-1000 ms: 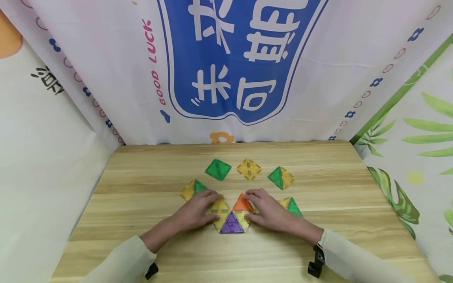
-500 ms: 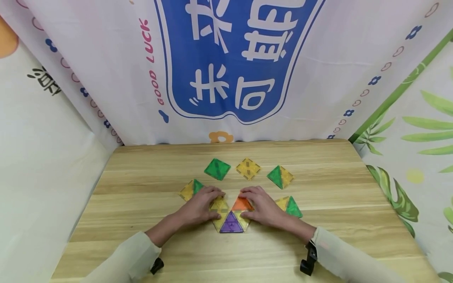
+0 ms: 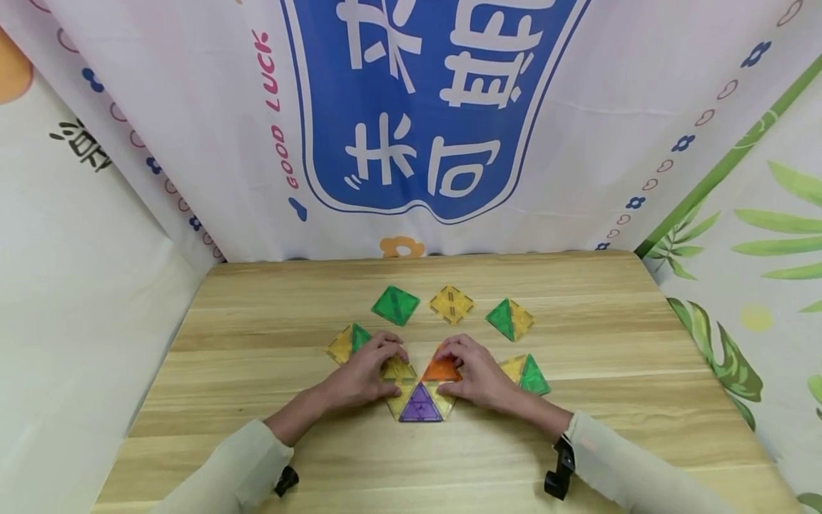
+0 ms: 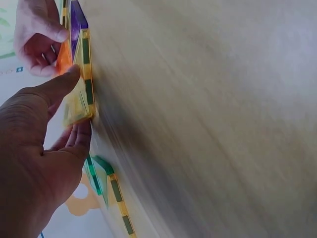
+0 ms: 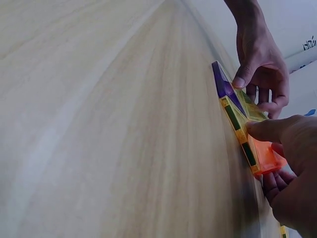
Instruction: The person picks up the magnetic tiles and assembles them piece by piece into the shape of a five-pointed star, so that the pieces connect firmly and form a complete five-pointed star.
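Note:
A cluster of translucent triangular magnetic tiles lies on the wooden table, joined edge to edge. The purple triangle (image 3: 420,405) is at its near middle, between yellow ones. My left hand (image 3: 361,375) grips the yellow tiles (image 3: 399,371) on the left side, with the thumb on the near yellow tile and the fingers at the outer edge, as the left wrist view shows. On the other side my right hand (image 3: 480,375) holds the orange triangle (image 3: 441,370) and the yellow tile (image 5: 237,114) beside it, its thumb on top and fingers along the outer edge. The hands hide the cluster's outer corners.
Two-triangle diamonds arc around the cluster: a yellow-green one (image 3: 340,346) at left, a green one (image 3: 395,305) and a yellow one (image 3: 452,305) behind, a green-yellow one (image 3: 509,319) and another yellow-green one (image 3: 533,375) at right. A printed cloth (image 3: 244,178) hangs behind the table (image 3: 257,307).
My right hand has shifted slightly left and its fingers bend more over the orange triangle, uncovering more of the diamond at right. The left hand has moved very little.

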